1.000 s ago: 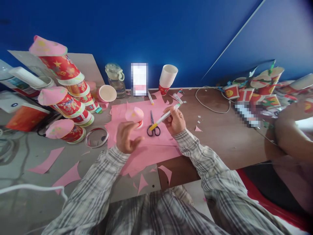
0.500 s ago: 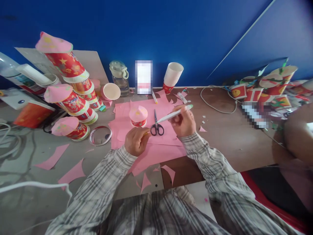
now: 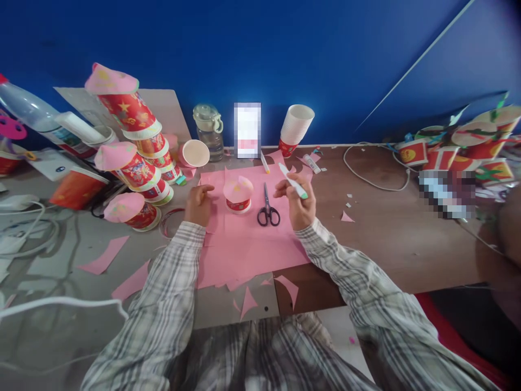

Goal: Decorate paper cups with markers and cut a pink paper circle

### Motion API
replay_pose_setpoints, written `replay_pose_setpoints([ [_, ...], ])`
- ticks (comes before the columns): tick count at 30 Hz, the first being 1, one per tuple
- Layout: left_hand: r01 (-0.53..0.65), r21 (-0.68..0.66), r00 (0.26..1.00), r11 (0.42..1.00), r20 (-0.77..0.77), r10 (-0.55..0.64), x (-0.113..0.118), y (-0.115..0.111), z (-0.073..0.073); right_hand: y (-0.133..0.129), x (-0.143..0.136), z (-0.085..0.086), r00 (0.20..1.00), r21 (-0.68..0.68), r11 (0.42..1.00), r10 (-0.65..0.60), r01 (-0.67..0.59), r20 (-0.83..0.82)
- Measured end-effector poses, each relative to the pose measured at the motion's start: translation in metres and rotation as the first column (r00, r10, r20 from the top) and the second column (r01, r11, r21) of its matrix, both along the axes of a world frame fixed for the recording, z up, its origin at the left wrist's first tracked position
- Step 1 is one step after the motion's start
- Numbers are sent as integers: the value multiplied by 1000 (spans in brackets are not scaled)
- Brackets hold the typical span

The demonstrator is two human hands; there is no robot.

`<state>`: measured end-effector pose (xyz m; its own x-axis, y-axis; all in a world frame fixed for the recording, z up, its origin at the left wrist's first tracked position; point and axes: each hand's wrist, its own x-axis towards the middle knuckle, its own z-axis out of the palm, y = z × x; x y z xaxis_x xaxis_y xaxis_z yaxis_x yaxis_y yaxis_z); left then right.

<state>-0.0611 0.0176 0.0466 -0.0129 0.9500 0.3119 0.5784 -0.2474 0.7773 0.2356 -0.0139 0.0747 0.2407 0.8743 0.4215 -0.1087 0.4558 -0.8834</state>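
My right hand (image 3: 303,203) grips a white marker with a green end (image 3: 293,182), held slantwise above the pink paper's right side. On the left edge of the pink paper sheets (image 3: 252,255) is my left hand (image 3: 198,206), fingers loosely bent and somewhat apart, with nothing visible in it. Between the hands stands a short red paper cup with a pink paper cone roof (image 3: 238,194), which carries faint yellow marks. Black-handled scissors (image 3: 267,209) lie closed just right of that cup, blades pointing away from me.
Stacked red cups with pink roofs (image 3: 130,114) rise at the left, near a tape roll (image 3: 171,222). Behind stand a water bottle (image 3: 209,133), a bright phone (image 3: 247,130) and nested paper cups (image 3: 296,127). A glue stick (image 3: 311,163) and pink scraps (image 3: 103,255) lie about.
My left hand has moved left, away from the scissors to the paper's left edge. The marker has turned in my right hand, its green end now toward me. The view has shifted slightly left.
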Motion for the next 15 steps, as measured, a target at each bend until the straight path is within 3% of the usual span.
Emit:
replay_pose_setpoints([
  [6, 46, -186, 993, 981, -95, -65, 31, -21, 15, -8, -17, -31, 971, -26, 997, 78, -74, 227],
  [11, -30, -311, 964, 950, -260, -55, 57, -26, 36, -12, -20, -38, 934, -72, 995, 92, -71, 346],
  [15, -43, -319, 945, 947, -321, -65, 64, -23, 35, -13, -22, -40, 919, -110, 987, 148, -116, 365],
])
